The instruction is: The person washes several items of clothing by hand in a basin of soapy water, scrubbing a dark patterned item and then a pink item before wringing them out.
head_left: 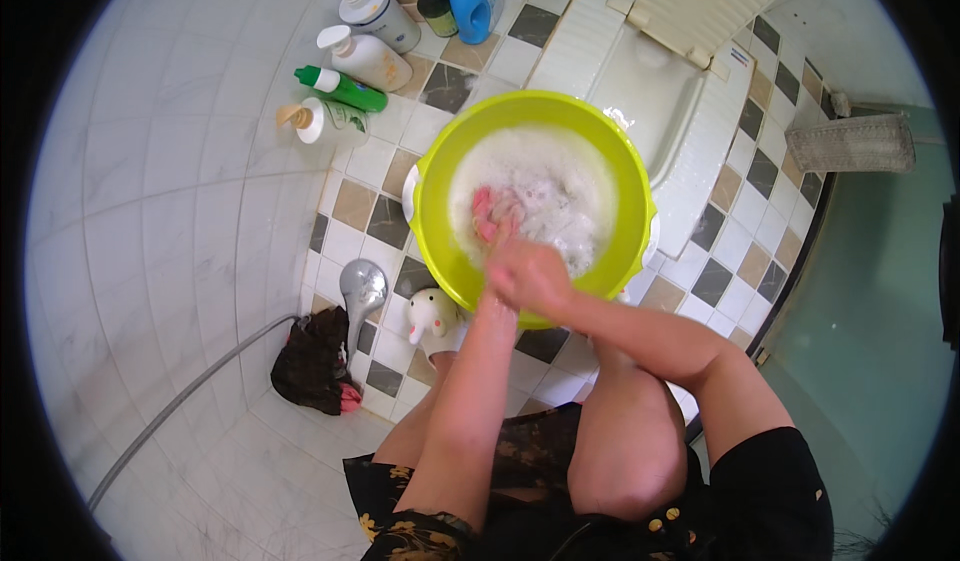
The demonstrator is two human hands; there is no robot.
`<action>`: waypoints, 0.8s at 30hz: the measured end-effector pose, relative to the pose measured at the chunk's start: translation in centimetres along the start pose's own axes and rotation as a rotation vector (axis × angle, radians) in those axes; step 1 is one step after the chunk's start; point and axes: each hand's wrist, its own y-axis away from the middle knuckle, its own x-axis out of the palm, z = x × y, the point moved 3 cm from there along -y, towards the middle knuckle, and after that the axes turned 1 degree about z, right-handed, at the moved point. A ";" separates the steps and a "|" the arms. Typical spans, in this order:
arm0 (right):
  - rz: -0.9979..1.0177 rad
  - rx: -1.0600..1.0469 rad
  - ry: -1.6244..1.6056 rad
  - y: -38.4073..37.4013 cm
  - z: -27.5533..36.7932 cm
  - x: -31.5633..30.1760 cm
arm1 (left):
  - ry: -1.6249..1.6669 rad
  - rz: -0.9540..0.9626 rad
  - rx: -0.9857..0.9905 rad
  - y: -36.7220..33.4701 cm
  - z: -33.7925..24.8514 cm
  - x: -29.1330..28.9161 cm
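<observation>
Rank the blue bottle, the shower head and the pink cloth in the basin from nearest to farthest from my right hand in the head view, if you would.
From the right hand:
1. Pink cloth: just ahead and to its left, amid the suds.
2. Shower head: to its left, outside the basin.
3. Blue bottle: far ahead, beyond the basin.

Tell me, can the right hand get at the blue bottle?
Probably not without leaning: the right hand is over the green basin, and the blue bottle stands beyond the basin's far rim.
</observation>
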 end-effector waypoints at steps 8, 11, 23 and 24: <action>-0.160 0.224 0.191 -2.3 -14.9 -0.3 | 0.073 0.044 -0.366 -1.7 2.0 -3.9; -0.298 0.444 0.048 -1.4 -17.8 0.5 | -0.030 -0.336 -0.637 -0.2 1.9 -4.6; 0.098 0.034 0.193 0.3 -1.7 0.0 | 0.341 0.075 -0.499 0.3 2.3 -3.2; 0.047 0.174 0.156 -0.9 -3.2 -0.5 | 0.340 0.038 -0.491 0.4 2.9 -2.8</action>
